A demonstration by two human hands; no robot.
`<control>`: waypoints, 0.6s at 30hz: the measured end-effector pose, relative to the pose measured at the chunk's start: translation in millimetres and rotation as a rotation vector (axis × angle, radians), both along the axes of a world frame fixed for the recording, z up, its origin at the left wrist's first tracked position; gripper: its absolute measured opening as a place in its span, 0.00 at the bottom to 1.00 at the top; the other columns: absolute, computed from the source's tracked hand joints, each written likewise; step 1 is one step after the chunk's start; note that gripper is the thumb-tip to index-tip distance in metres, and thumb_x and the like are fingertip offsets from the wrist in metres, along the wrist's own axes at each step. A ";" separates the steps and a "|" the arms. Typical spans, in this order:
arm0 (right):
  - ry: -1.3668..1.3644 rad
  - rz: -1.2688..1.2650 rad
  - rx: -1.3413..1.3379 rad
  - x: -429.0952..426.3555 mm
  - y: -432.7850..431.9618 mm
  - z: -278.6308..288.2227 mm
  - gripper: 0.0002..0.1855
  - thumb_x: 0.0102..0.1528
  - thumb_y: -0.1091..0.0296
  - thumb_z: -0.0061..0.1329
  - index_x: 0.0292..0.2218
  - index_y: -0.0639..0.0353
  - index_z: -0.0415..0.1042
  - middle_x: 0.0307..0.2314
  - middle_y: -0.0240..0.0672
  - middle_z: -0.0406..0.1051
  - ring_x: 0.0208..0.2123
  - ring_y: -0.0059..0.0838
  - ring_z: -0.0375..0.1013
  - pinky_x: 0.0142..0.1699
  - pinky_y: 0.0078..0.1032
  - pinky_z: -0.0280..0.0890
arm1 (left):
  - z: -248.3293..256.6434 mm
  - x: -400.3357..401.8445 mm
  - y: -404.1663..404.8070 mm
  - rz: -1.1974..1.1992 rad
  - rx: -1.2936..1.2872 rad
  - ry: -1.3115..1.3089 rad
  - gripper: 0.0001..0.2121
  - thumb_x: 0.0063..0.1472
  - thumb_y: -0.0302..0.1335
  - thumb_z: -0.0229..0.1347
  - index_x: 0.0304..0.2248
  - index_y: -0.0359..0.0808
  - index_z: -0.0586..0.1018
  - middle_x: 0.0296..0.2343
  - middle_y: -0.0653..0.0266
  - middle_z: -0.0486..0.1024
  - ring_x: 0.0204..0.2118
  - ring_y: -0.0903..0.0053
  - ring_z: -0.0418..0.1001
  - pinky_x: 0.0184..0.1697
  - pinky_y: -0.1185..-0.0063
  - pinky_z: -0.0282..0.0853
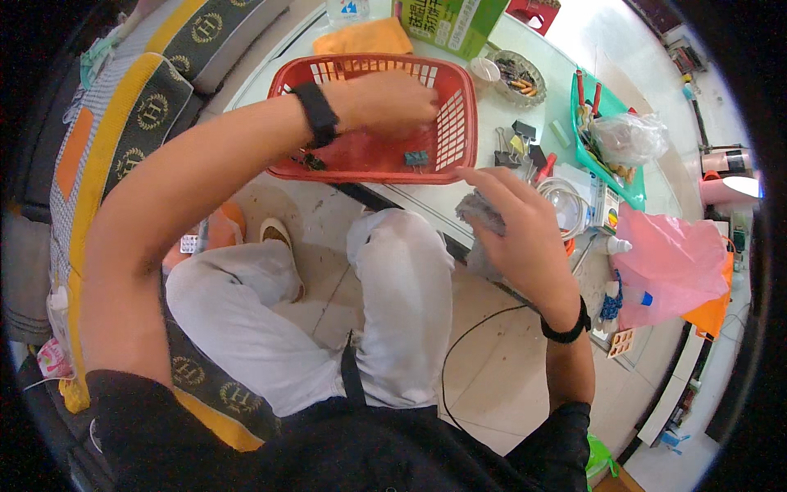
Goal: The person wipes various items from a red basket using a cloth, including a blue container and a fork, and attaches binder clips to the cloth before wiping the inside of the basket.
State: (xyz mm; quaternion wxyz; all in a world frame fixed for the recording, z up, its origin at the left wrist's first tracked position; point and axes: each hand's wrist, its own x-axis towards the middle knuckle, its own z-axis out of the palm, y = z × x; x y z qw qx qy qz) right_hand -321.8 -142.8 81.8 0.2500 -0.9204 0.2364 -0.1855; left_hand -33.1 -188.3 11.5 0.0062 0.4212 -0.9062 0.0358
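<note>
A red plastic basket (369,174) with lattice walls sits at the glass table's edge before me. My left hand (393,98) reaches over its inside with curled, blurred fingers near the right wall. Whatever those fingers may hold is hidden. On the basket floor lie a teal binder clip (416,158) and a small dark item (313,162) at the left. My right hand (522,227) grips a bunched grey cloth (482,212) just outside the basket's near right corner. Right of the basket, black binder clips (507,157) lie on the table.
A glass ashtray (522,80) with cigarette butts, an orange cloth (363,38) and a green box (452,24) stand behind the basket. To the right are a teal tray (636,187) of tools, a coiled white cable (562,190) and a pink plastic bag (670,264).
</note>
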 end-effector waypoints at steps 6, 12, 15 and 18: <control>-0.081 -0.014 0.069 -7.5 -9.8 28.9 0.26 0.50 0.78 0.58 0.51 0.57 0.72 0.44 0.43 0.75 0.43 0.46 0.76 0.50 0.31 0.70 | 90.4 -19.7 41.9 0.097 0.059 0.324 0.05 0.60 0.23 0.56 0.36 0.34 0.76 0.27 0.53 0.78 0.32 0.55 0.79 0.34 0.64 0.72; -0.012 0.109 0.167 -13.7 -29.0 38.2 0.18 0.48 0.79 0.58 0.43 0.60 0.77 0.39 0.41 0.77 0.41 0.42 0.77 0.49 0.30 0.69 | 103.2 -51.3 56.8 -0.059 0.124 0.678 0.06 0.59 0.25 0.60 0.35 0.36 0.77 0.27 0.58 0.79 0.31 0.62 0.79 0.34 0.70 0.72; -0.085 0.100 0.162 -11.7 -29.0 34.4 0.15 0.48 0.80 0.58 0.40 0.62 0.78 0.36 0.40 0.78 0.40 0.40 0.78 0.49 0.30 0.70 | 101.2 -51.4 60.5 -0.034 0.233 0.773 0.07 0.59 0.25 0.61 0.36 0.35 0.77 0.28 0.59 0.80 0.32 0.66 0.80 0.36 0.73 0.74; -0.064 0.138 0.213 -15.9 -31.4 28.8 0.15 0.48 0.81 0.57 0.40 0.62 0.78 0.36 0.39 0.79 0.39 0.36 0.79 0.48 0.28 0.70 | 95.4 -53.2 64.9 -0.063 0.237 0.875 0.09 0.58 0.25 0.62 0.37 0.33 0.78 0.30 0.58 0.81 0.33 0.70 0.81 0.38 0.75 0.75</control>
